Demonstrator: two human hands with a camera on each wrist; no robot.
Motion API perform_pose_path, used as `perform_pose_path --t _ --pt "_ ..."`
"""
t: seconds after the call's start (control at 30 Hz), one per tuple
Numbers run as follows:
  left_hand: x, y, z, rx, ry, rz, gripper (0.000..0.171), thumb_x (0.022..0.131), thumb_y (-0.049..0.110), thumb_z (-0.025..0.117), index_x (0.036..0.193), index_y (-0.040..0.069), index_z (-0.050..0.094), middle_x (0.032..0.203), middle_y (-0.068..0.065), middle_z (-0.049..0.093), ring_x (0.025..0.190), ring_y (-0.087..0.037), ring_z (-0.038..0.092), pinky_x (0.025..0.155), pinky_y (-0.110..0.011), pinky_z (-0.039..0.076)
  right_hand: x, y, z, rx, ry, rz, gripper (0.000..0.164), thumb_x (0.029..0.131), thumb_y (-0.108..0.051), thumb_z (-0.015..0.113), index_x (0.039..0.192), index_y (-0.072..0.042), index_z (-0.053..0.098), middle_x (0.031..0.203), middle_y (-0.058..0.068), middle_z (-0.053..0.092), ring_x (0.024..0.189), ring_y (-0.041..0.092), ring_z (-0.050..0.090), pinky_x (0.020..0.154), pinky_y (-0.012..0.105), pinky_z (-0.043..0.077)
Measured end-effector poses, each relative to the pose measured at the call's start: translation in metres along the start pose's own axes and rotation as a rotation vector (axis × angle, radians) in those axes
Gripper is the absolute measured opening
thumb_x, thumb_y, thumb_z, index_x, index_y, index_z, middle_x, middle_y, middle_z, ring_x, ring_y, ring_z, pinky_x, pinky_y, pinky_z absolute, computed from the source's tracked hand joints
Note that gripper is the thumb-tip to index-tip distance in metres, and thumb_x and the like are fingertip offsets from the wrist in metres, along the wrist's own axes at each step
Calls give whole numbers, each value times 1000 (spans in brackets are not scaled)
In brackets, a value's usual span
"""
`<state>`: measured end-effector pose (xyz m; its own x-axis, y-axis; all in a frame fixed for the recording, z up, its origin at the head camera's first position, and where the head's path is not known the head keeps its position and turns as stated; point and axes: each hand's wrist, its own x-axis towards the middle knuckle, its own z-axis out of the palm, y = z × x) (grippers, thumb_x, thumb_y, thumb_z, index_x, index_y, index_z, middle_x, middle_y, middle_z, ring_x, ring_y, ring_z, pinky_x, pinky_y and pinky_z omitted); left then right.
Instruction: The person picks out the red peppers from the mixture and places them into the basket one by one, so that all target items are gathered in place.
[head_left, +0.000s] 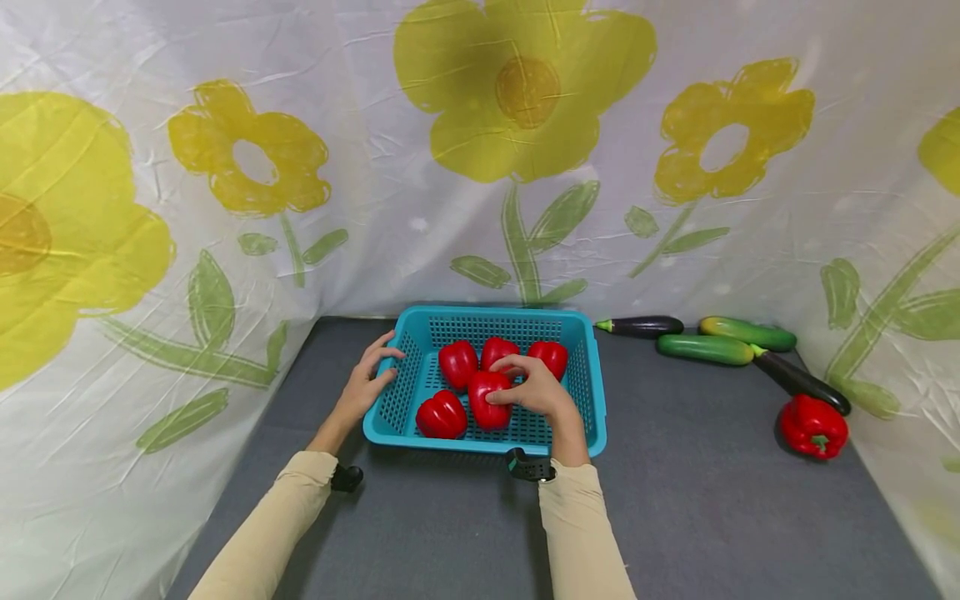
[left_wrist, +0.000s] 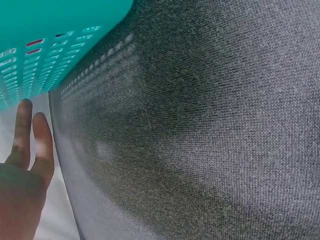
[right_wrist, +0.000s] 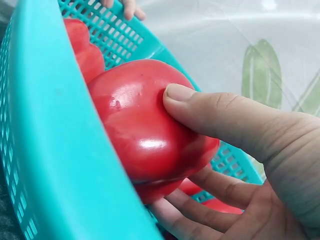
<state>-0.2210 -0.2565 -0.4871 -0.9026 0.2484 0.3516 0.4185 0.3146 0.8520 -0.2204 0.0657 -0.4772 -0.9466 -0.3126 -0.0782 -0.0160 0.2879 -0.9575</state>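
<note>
In the head view a blue-green plastic basket (head_left: pixel 483 444) holds several red bell peppers, among them one at its front left (head_left: pixel 441 414). My right hand (head_left: pixel 534 387) reaches over the front right of the basket and grips a red bell pepper (head_left: pixel 489 402). In the right wrist view the thumb (right_wrist: pixel 182 95) lies on the side of that pepper (right_wrist: pixel 145 120), with fingers curled beneath it, partly hidden. My left hand (head_left: pixel 367 379) rests at the left rim of the basket, its fingertips over the edge; the left wrist view shows two fairly straight fingers (left_wrist: pixel 42 135) beside the mesh wall.
Right of the basket lie two eggplants (head_left: pixel 645 326) (head_left: pixel 798 381) and two green zucchini (head_left: pixel 705 349) (head_left: pixel 750 333). A further red bell pepper (head_left: pixel 813 427) sits near the right edge of the dark grey table (head_left: pixel 712 500). A flower-print curtain (head_left: pixel 420 225) surrounds the table.
</note>
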Motion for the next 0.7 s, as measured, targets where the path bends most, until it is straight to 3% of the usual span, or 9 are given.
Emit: perform_pose_path --t 0.7 --pt "0 -2 0 -1 -2 -16 24 96 -17 47 118 -21 55 156 -37 24 141 -56 21 99 -71 33 4 3 3 -41 -23 99 41 75 -7 89 109 -9 66 113 15 60 110 37 55 73 41 58"
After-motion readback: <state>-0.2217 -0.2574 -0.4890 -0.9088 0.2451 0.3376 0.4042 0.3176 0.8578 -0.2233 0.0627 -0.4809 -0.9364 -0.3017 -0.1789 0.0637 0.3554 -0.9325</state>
